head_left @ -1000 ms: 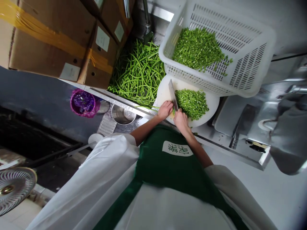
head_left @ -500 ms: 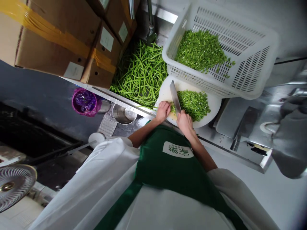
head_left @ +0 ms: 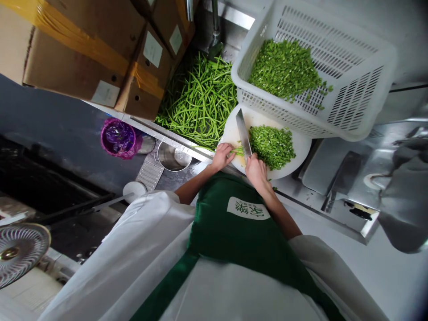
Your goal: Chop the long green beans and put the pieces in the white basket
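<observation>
Knife [head_left: 243, 132], gripped in right hand [head_left: 257, 171]; stems [head_left: 238, 151], held by left hand [head_left: 222, 157]: best sliced evenly, grip set well back.

steel knife [head_left: 244, 133] slanting over white board [head_left: 230, 129]; green stalks [head_left: 238, 151] one side; chopped heap [head_left: 272, 147] the other

The left hand [head_left: 223, 157] is holding stems [head_left: 238, 151] at the near left edge of the board [head_left: 230, 128]. The right hand [head_left: 256, 170] is gripping a knife [head_left: 243, 133], its blade lying between stems and a chopped pile [head_left: 272, 147]. A basket [head_left: 284, 113] containing cut greens [head_left: 284, 69] is overhanging the board's far edge. A stem heap [head_left: 200, 102] is lying off its left edge.
</observation>
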The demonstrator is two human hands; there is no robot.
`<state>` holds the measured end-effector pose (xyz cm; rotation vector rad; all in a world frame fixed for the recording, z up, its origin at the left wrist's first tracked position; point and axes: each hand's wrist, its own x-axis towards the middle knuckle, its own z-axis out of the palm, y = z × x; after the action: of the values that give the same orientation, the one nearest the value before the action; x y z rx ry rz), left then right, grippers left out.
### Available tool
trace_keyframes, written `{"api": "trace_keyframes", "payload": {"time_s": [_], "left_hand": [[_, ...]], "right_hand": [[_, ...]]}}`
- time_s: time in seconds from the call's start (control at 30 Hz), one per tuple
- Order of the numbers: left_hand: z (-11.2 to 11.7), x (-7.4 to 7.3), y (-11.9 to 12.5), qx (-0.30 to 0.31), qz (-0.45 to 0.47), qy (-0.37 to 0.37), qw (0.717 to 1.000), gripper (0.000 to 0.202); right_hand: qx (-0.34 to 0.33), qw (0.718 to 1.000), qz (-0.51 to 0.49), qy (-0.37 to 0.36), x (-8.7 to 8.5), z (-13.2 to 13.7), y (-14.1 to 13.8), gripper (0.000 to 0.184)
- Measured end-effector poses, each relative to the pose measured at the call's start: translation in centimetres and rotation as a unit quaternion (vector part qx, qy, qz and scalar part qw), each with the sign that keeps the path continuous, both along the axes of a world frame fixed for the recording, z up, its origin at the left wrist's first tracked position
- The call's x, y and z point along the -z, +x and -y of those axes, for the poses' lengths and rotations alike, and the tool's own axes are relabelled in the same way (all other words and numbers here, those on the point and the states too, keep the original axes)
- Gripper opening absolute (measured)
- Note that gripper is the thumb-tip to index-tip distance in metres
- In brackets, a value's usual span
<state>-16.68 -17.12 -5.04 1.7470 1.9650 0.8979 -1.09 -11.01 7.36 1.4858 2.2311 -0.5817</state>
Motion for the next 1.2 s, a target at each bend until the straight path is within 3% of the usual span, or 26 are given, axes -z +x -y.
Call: {"api": "trace_keyframes", "payload": {"time_s": [0.1, 0.23, 0.4, 0.67, 0.87, 1.03, 1.2], "left_hand": [[0.4, 0.3, -0.3, 0.028, -0.001, -0.007, 1.000, 0.026], [0.0, 0.8, 0.5, 0.022, -0.011, -0.006, 1.000, 0.029], [-0.7, 0.9, 1.8, 0.018, -0.019, -0.009, 1.000, 0.027], [0.1, 0.8, 0.9, 0.023, -0.003, 0.000, 1.000, 0.029], [1.3, -0.2, 0.2, -0.080, -0.024, 0.007, 0.996, 0.029], [0.8, 0.5, 0.7, -0.015, -0.044, -0.013, 0.999, 0.029], [-0.3, 0.3, 2.1, -0.004, -0.041, -0.009, 0.999, 0.029]], "right_hand": [[-0.001, 1.000, 0.001, -0.005, 0.4, 0.3, -0.8, 0.031], [-0.006, 1.000, 0.005, -0.012, 1.0, -0.4, -0.8, 0.030], [-0.009, 1.000, 0.019, 0.010, 0.2, -0.7, 0.7, 0.032], [-0.017, 0.999, 0.028, 0.009, 0.2, -0.3, -0.2, 0.033], [-0.022, 1.000, 0.008, 0.013, -0.1, 0.1, -0.3, 0.033], [-0.024, 1.000, 0.019, -0.003, 1.1, -0.5, 0.0, 0.032], [-0.020, 0.999, 0.034, 0.030, 0.3, -1.1, 2.0, 0.033]]}}
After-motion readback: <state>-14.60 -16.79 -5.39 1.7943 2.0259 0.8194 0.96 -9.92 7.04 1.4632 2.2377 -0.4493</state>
